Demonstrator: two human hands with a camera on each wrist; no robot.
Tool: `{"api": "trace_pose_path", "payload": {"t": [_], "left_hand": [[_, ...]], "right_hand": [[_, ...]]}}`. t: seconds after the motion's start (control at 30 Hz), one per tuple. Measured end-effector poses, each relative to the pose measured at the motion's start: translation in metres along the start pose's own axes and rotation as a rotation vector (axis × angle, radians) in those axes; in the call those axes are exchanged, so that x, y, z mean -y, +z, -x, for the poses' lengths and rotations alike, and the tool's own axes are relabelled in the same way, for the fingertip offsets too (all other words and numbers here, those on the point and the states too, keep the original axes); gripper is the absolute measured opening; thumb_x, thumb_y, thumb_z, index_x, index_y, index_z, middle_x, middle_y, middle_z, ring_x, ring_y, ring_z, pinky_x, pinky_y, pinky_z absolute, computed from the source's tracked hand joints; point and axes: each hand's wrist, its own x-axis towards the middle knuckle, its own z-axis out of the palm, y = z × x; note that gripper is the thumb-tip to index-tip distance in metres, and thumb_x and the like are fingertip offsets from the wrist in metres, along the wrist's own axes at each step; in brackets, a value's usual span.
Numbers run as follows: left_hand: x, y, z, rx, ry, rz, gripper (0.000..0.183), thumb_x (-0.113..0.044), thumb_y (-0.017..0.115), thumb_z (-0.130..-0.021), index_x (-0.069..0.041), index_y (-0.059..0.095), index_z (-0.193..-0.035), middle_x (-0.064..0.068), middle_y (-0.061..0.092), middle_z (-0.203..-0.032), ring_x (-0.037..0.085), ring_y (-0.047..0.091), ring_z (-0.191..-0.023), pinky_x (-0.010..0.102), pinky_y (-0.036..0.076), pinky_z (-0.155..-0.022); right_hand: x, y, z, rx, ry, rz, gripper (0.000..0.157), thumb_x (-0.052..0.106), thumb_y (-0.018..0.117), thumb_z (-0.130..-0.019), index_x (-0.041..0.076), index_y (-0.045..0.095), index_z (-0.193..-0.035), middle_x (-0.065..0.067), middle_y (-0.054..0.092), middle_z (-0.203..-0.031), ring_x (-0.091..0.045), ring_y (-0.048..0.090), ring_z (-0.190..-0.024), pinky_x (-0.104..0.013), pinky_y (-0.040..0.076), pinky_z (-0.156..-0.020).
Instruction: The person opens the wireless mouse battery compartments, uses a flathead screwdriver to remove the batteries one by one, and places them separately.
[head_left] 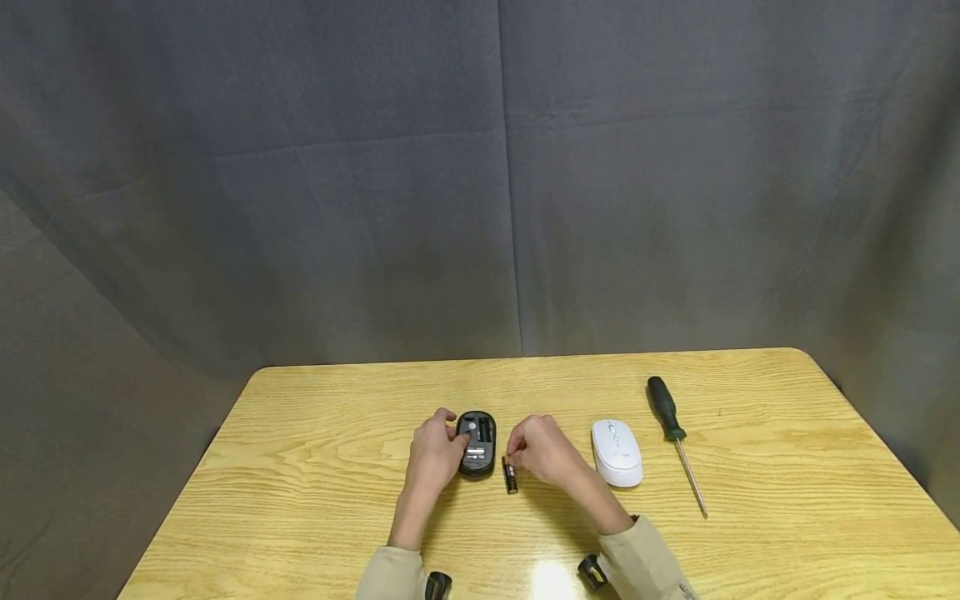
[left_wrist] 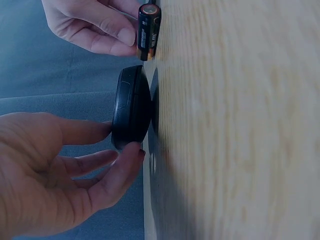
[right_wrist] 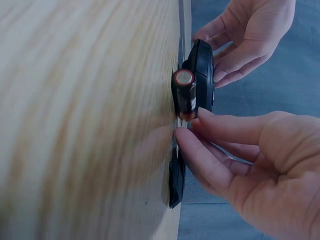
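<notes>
A black computer mouse (head_left: 478, 461) lies underside up, its battery compartment (head_left: 484, 430) uncovered. My left hand (head_left: 435, 450) grips it from the left, thumb on the underside; in the left wrist view the thumb and fingers (left_wrist: 122, 175) hold its edges. Just right of the mouse, my right hand (head_left: 542, 448) pinches the far end of a black AA-style battery with a copper end (head_left: 511, 477). The right wrist view shows thumb and forefinger at the battery's copper end, close over the table. A thin black piece (right_wrist: 175, 182) lies beyond the right fingers, hidden from the head view.
Right of my right hand is a white mouse (head_left: 617, 454), buttons up. Farther right a screwdriver (head_left: 666, 408) with a dark handle lies with its tip toward me. The wooden table (head_left: 300, 467) ends at a grey curtain (head_left: 375, 208).
</notes>
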Motion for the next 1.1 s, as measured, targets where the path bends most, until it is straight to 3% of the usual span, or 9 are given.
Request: {"api": "trace_pose_path", "payload": {"t": [0.3,0.43,0.73,0.9,1.1], "left_hand": [[-0.001,0.0,0.002,-0.031,0.013,-0.052,0.037,-0.012,0.071,-0.096,0.005,0.064,-0.127,0.02,0.062,-0.105,0.033,0.063,-0.087,0.048,0.054,-0.074],[-0.004,0.0,0.003,-0.053,0.042,-0.071,0.039,-0.015,0.072,-0.097,0.006,0.063,-0.129,0.026,0.058,-0.12,0.039,0.064,-0.098,0.051,0.056,-0.079],[-0.014,-0.003,0.008,-0.028,0.155,-0.05,0.043,-0.016,0.068,-0.1,0.004,0.059,-0.137,0.028,0.049,-0.143,0.046,0.051,-0.13,0.059,0.05,-0.098],[-0.02,-0.004,0.012,0.018,0.207,-0.029,0.051,-0.02,0.068,-0.101,0.0,0.054,-0.145,0.025,0.04,-0.155,0.046,0.044,-0.139,0.06,0.046,-0.104],[-0.031,0.002,0.014,0.093,0.317,-0.035,0.061,-0.025,0.071,-0.1,-0.003,0.048,-0.152,0.023,0.032,-0.162,0.045,0.036,-0.145,0.062,0.042,-0.108]], "right_hand": [[0.0,-0.013,0.0,0.001,-0.068,-0.016,0.009,-0.002,0.072,-0.091,0.0,0.076,-0.083,-0.002,0.071,-0.078,-0.009,0.057,-0.067,-0.024,0.049,-0.06],[0.001,-0.024,0.001,-0.034,-0.053,-0.033,0.006,0.002,0.072,-0.094,-0.002,0.076,-0.093,-0.003,0.072,-0.084,-0.01,0.062,-0.072,-0.027,0.053,-0.064],[0.003,-0.052,0.009,-0.118,0.077,-0.007,0.028,0.01,0.075,-0.095,-0.002,0.07,-0.12,-0.015,0.071,-0.116,-0.031,0.067,-0.106,-0.046,0.057,-0.088],[-0.004,-0.064,0.02,-0.104,0.044,0.038,0.04,0.01,0.076,-0.095,-0.004,0.064,-0.13,-0.02,0.066,-0.127,-0.04,0.064,-0.113,-0.051,0.056,-0.09],[-0.022,-0.078,0.035,-0.092,0.034,0.086,0.057,0.013,0.079,-0.092,-0.006,0.055,-0.141,-0.026,0.054,-0.144,-0.049,0.052,-0.131,-0.061,0.047,-0.102]]}}
